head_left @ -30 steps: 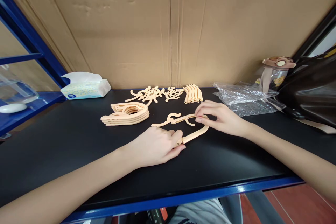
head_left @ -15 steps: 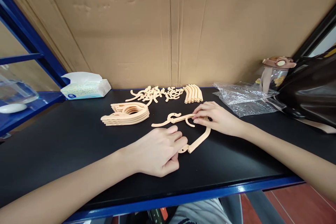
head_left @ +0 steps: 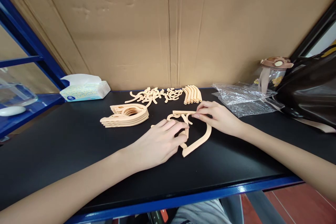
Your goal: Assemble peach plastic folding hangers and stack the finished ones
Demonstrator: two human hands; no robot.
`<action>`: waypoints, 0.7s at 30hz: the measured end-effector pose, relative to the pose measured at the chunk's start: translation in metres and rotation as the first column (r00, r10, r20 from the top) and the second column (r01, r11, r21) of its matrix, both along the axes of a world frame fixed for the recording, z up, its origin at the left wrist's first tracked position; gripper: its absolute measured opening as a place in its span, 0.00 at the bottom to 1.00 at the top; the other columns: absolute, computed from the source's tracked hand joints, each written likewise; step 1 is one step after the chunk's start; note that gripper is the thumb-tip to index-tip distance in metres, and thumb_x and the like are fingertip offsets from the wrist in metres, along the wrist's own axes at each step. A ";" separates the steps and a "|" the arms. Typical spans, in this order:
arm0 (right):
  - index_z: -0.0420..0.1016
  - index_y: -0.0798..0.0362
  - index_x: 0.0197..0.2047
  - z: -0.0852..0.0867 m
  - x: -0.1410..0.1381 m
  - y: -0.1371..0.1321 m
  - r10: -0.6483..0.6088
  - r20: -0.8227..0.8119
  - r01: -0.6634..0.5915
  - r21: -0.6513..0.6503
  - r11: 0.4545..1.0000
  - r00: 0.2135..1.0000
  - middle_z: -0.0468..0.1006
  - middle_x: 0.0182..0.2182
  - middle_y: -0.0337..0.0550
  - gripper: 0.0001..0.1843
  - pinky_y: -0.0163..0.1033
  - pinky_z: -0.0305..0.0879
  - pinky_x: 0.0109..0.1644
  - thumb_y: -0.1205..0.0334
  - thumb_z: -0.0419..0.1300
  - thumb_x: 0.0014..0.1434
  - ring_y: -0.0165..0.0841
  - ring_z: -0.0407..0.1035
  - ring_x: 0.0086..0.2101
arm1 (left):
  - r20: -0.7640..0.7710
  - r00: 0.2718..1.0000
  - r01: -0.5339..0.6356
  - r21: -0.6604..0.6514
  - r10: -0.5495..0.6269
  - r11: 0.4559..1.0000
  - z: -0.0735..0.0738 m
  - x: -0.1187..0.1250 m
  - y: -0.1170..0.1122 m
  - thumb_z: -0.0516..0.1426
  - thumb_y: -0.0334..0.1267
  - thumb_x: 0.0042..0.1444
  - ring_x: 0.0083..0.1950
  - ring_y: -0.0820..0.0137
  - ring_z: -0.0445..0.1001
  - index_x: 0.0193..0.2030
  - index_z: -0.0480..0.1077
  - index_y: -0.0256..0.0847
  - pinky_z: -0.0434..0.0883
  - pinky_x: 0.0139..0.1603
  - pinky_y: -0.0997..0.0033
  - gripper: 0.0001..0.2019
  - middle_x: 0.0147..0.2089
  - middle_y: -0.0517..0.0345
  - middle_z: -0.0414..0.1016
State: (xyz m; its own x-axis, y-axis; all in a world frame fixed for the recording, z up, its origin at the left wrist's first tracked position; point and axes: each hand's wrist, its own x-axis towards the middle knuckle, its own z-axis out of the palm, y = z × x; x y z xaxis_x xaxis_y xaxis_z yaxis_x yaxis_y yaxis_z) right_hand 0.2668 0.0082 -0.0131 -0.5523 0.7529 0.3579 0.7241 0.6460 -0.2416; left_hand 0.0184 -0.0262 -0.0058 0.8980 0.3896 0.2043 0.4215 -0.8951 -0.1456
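A peach plastic hanger assembly (head_left: 197,141) lies on the black tabletop (head_left: 65,154) at the centre. It has a curved arm on the right and a hook piece (head_left: 181,115) folded in towards it. My left hand (head_left: 157,145) rests on the hook piece's near end, fingers curled over it. At the joint where the hook piece meets the arm, my right hand (head_left: 217,117) pinches with its fingertips.
A stack of assembled peach hangers (head_left: 126,115) lies to the left. Loose hook pieces (head_left: 154,95) and curved arms (head_left: 193,93) sit at the back. There is a tissue pack (head_left: 85,89), clear plastic bags (head_left: 241,96), a lidded cup (head_left: 273,71) and a dark bag (head_left: 312,91).
The hook piece has swung from lying out to the left to folding in towards the curved arm. My left hand moved from the arm's lower tip up onto the hook piece.
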 end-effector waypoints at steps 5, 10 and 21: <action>0.78 0.49 0.40 -0.001 0.000 0.001 -0.042 -0.028 0.042 -0.014 0.999 0.999 0.73 0.36 0.42 0.16 0.39 0.62 0.41 0.54 0.50 0.65 0.33 0.68 0.36 | -0.007 1.000 -0.019 -0.020 0.019 1.000 0.000 0.000 -0.001 0.47 0.24 0.58 0.45 0.64 0.67 0.42 0.66 0.41 0.65 0.38 0.66 0.12 0.55 0.54 0.64; 0.77 0.50 0.38 -0.003 -0.001 0.000 -0.024 -0.015 0.023 -0.046 0.999 1.000 0.72 0.35 0.41 0.16 0.39 0.61 0.42 0.55 0.49 0.65 0.31 0.67 0.34 | 0.054 0.998 0.020 -0.187 -0.010 0.982 0.003 -0.001 -0.001 0.48 0.34 0.61 0.44 0.66 0.68 0.39 0.66 0.39 0.66 0.45 0.66 0.06 0.51 0.53 0.66; 0.77 0.49 0.39 -0.002 -0.002 -0.001 -0.006 -0.001 0.006 -0.048 0.999 1.000 0.72 0.35 0.40 0.15 0.41 0.58 0.45 0.55 0.50 0.65 0.31 0.68 0.35 | 0.062 0.998 0.022 -0.235 -0.008 0.972 0.001 0.002 -0.005 0.54 0.34 0.56 0.40 0.69 0.69 0.40 0.63 0.38 0.65 0.39 0.70 0.06 0.44 0.55 0.70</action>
State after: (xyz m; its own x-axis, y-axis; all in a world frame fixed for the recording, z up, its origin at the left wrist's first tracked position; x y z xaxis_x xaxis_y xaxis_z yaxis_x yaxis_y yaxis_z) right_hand 0.2644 0.0067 -0.0152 -0.5473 0.7726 0.3218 0.7275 0.6292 -0.2735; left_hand 0.0201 -0.0307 -0.0049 0.8931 0.4199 0.1618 0.4093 -0.9074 0.0956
